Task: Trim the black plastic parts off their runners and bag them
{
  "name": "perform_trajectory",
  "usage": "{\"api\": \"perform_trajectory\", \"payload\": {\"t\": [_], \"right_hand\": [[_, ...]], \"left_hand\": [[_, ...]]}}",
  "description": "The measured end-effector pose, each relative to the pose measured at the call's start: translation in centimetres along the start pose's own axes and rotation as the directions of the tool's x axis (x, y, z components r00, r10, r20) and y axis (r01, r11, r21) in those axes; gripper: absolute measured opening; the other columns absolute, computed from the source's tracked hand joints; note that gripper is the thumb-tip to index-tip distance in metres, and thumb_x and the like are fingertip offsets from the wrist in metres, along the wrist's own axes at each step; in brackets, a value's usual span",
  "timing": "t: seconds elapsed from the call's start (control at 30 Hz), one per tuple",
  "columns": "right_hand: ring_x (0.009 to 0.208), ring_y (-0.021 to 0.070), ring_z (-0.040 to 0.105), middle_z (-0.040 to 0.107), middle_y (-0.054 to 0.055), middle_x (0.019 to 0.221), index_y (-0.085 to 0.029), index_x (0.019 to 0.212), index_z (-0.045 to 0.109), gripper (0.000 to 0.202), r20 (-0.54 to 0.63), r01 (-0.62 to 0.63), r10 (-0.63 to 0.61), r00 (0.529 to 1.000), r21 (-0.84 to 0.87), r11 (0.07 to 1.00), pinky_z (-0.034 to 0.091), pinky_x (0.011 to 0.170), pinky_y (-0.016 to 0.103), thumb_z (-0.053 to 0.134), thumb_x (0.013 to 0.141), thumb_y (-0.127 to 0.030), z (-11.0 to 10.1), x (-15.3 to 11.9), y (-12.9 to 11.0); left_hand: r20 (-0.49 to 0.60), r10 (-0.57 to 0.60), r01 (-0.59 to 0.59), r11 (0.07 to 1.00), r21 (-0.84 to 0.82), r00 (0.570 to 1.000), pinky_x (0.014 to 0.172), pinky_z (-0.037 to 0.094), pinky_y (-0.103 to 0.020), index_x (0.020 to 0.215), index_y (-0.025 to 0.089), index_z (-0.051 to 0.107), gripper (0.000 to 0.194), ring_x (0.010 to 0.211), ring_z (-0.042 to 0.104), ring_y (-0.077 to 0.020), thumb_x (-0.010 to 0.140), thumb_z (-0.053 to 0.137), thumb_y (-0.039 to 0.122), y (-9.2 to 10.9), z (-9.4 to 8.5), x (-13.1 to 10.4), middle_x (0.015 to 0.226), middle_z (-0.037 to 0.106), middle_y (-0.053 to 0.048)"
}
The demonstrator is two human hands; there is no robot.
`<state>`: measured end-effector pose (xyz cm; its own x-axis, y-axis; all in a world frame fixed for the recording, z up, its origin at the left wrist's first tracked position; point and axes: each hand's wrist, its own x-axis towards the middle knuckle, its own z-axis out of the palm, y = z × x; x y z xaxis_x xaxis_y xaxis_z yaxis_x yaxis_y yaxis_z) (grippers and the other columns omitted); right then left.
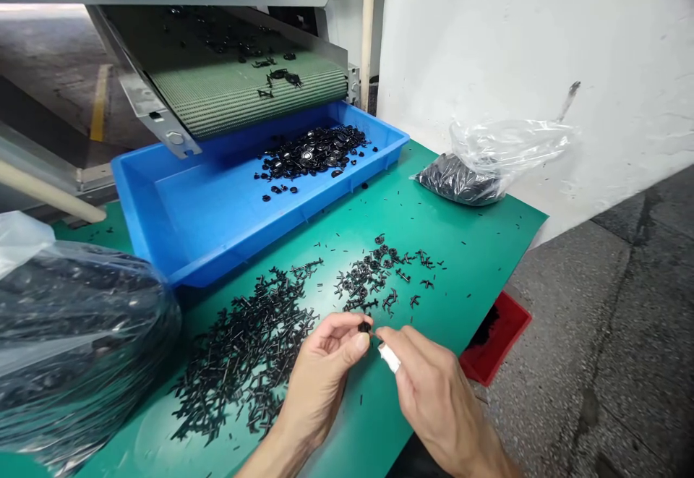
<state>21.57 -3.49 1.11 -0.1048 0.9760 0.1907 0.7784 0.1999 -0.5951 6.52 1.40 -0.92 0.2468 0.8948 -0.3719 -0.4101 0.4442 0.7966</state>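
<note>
My left hand [330, 362] pinches a small black plastic part [364, 327] between thumb and forefinger above the green table. Close to its right side is my right hand [434, 384], fingers curled together with the tips by the part. Something white, like tape or a wrap [389, 356], shows at its thumb; whatever those fingertips hold is too small to tell. Beyond the hands lies a loose group of small black plastic parts [363, 275]. A larger heap of black branched plastic pieces [243, 348] spreads to the left of my left hand.
Black round parts [311, 151] lie in a blue tray [189, 265] under a green conveyor belt [260, 102]. Bags of black parts stand at the left [81, 340] and back right [460, 178]. A red bin [507, 330] sits below the table's [455, 239] right edge.
</note>
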Motion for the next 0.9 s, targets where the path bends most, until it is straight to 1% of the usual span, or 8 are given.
{"api": "perform_trajectory", "payload": {"t": [0.13, 0.27, 0.4, 0.5, 0.6, 0.67, 0.77, 0.9], "right_hand": [[0.078, 0.0219, 0.061, 0.062, 0.007, 0.086, -0.016, 0.114, 0.059, 0.041, -0.026, -0.010, 0.011, 1.000, 0.007, 1.000, 0.046, 0.066, 0.033, 0.032, 0.086, -0.003, 0.1, 0.0, 0.0], [0.075, 0.0208, 0.059, 0.061, 0.006, 0.085, -0.016, 0.114, 0.059, 0.041, -0.031, 0.001, -0.001, 1.000, -0.003, 1.000, 0.044, 0.064, 0.032, 0.032, 0.086, -0.002, -0.2, 0.1, 0.0], [0.074, 0.0213, 0.057, 0.059, 0.005, 0.081, -0.017, 0.111, 0.059, 0.036, 0.013, 0.040, -0.039, 0.999, -0.085, 0.996, 0.041, 0.063, 0.033, 0.035, 0.088, -0.004, -0.7, 0.4, -0.4], [0.074, 0.0213, 0.056, 0.058, 0.004, 0.080, -0.017, 0.107, 0.059, 0.031, 0.042, 0.062, -0.056, 0.998, -0.139, 0.988, 0.038, 0.062, 0.033, 0.036, 0.089, -0.005, -0.9, 0.6, -0.7], [0.075, 0.0213, 0.057, 0.059, 0.005, 0.081, -0.016, 0.110, 0.058, 0.031, 0.017, 0.070, -0.068, 0.998, -0.198, 0.978, 0.038, 0.063, 0.033, 0.037, 0.090, -0.005, -0.5, 0.5, -0.9], [0.074, 0.0215, 0.057, 0.059, 0.005, 0.081, -0.015, 0.111, 0.058, 0.032, -0.018, 0.069, -0.075, 0.997, -0.244, 0.967, 0.038, 0.063, 0.033, 0.037, 0.090, -0.004, -0.1, 0.4, -0.9], [0.072, 0.0209, 0.056, 0.059, 0.005, 0.080, -0.015, 0.110, 0.058, 0.032, -0.051, 0.065, -0.083, 0.995, -0.283, 0.957, 0.036, 0.062, 0.033, 0.038, 0.088, -0.002, 0.6, 0.3, -1.1], [0.072, 0.0193, 0.055, 0.060, 0.003, 0.078, -0.018, 0.104, 0.057, 0.027, -0.060, 0.051, -0.072, 0.996, -0.300, 0.952, 0.035, 0.063, 0.031, 0.040, 0.089, -0.004, 1.0, 0.5, -1.2]], "left_hand": [[0.041, 0.002, -0.001, 1.000, -0.030, 0.999, 0.081, 0.046, -0.023, 0.080, 0.020, 0.067, 0.017, 0.086, 0.060, -0.0126, 0.070, 0.081, 0.017, 0.0, 0.1, 0.0, 0.093, 0.068, 0.000], [0.053, 0.031, -0.030, 0.999, -0.020, 0.998, 0.082, 0.046, -0.023, 0.082, 0.022, 0.066, 0.018, 0.087, 0.060, -0.0127, 0.072, 0.079, 0.015, -0.1, 0.1, 0.2, 0.094, 0.067, 0.000], [0.055, 0.084, -0.089, 0.992, 0.088, 0.995, 0.081, 0.047, -0.022, 0.079, 0.021, 0.068, 0.014, 0.089, 0.060, -0.0134, 0.071, 0.079, 0.018, -0.1, -0.3, 0.3, 0.092, 0.068, -0.001], [0.074, 0.142, -0.153, 0.970, 0.190, 0.987, 0.078, 0.049, -0.022, 0.082, 0.023, 0.069, 0.015, 0.085, 0.062, -0.0137, 0.071, 0.079, 0.019, 0.2, -0.3, 0.3, 0.090, 0.070, 0.000], [0.067, 0.188, -0.200, 0.936, 0.289, 0.980, 0.073, 0.051, -0.022, 0.085, 0.025, 0.070, 0.017, 0.078, 0.064, -0.0132, 0.072, 0.078, 0.019, 0.6, -0.2, 0.0, 0.087, 0.071, 0.001], [0.067, 0.242, -0.249, 0.900, 0.356, 0.968, 0.071, 0.052, -0.021, 0.084, 0.026, 0.070, 0.014, 0.076, 0.063, -0.0126, 0.073, 0.077, 0.019, 0.7, -0.1, -0.1, 0.087, 0.070, 0.002], [0.101, 0.305, -0.317, 0.842, 0.437, 0.947, 0.071, 0.052, -0.021, 0.084, 0.026, 0.071, 0.010, 0.075, 0.063, -0.0127, 0.076, 0.074, 0.021, 0.7, -0.2, -0.2, 0.089, 0.070, 0.001], [0.107, 0.281, -0.298, 0.829, 0.473, 0.954, 0.072, 0.054, -0.023, 0.085, 0.026, 0.071, 0.008, 0.078, 0.066, -0.0146, 0.078, 0.072, 0.025, 0.6, -0.5, -0.1, 0.093, 0.072, 0.000]]}}
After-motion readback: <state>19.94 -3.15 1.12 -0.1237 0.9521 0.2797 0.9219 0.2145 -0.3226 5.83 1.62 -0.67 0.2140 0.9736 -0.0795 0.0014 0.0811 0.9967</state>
